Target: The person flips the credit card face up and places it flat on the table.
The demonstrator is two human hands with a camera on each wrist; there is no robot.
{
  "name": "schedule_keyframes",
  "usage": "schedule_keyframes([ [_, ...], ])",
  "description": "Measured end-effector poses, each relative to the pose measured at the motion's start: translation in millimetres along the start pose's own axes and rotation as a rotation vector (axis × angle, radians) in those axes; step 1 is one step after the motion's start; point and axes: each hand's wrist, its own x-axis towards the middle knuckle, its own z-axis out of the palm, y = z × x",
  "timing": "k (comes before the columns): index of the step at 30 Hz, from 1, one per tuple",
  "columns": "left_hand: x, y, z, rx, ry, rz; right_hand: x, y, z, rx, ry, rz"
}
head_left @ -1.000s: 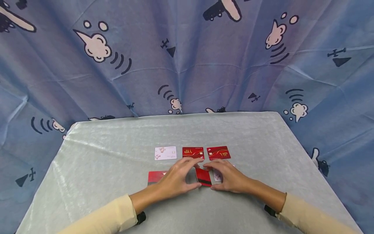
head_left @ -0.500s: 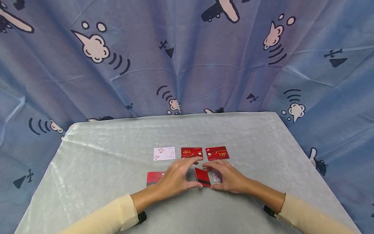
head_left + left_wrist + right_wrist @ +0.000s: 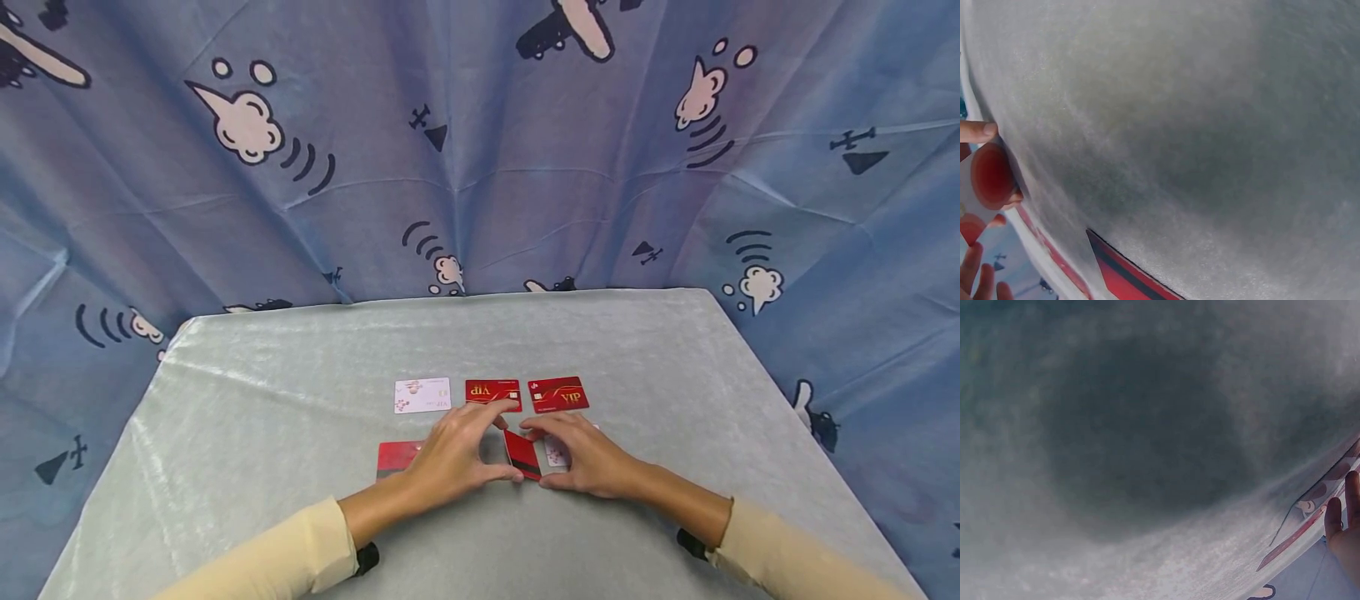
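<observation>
A bank-style card [image 3: 522,455] stands tilted between my hands, its red back with a black stripe showing in the head view. In the left wrist view the card's other face [image 3: 991,175] shows white with large red circles. My left hand [image 3: 453,454] holds it from the left, thumb at the near corner and fingers at the far one. My right hand [image 3: 588,452] pinches its right side between thumb and fingertips. Beside and partly under the right hand lies a white flowered card [image 3: 556,452]. A red card with a grey stripe [image 3: 397,455] is partly hidden by the left hand.
Beyond the hands lie a white VIP card [image 3: 422,395], a red VIP card [image 3: 491,390] and another red VIP card [image 3: 558,393] in a row. They rest on a pale cloth-covered table [image 3: 300,358]. A blue patterned curtain [image 3: 480,150] hangs behind the far edge.
The held card has tipped slightly more upright, so its red back looks narrower. Both hands stay almost in place, and the cards on the table have not moved.
</observation>
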Motion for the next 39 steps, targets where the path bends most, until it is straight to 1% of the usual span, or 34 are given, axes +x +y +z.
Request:
schedule_keyframes([
  [9, 0.5, -0.2, -1.2, -0.019, -0.021, -0.018, -1.4, -0.7, -0.2, 0.004, 0.014, 0.002],
  [16, 1.1, 0.5, -1.0, -0.013, -0.028, -0.022, -0.6, -2.4, -1.8, 0.001, 0.035, -0.003],
  [19, 1.2, 0.8, -1.1, 0.002, -0.017, -0.012, 2.6, -4.4, -3.7, 0.034, 0.061, -0.026],
  [22, 0.8, 1.5, -1.3, -0.001, -0.022, -0.017, 6.8, -6.6, -5.7, 0.100, 0.087, -0.059],
  [25, 0.4, 2.0, -1.3, -0.014, -0.035, -0.029, 10.5, -10.0, -7.4, 0.161, 0.091, -0.092],
  [28, 0.4, 2.6, -1.7, -0.021, -0.046, -0.037, 13.0, -14.2, -7.9, 0.188, 0.085, -0.099],
  [34, 0.7, 2.9, -1.9, -0.022, -0.042, -0.027, 15.5, -18.3, -6.6, 0.182, 0.072, -0.087],
  [39, 0.5, 3.2, -2.0, -0.019, -0.030, -0.020, 15.8, -17.8, -5.7, 0.163, 0.089, -0.116],
])
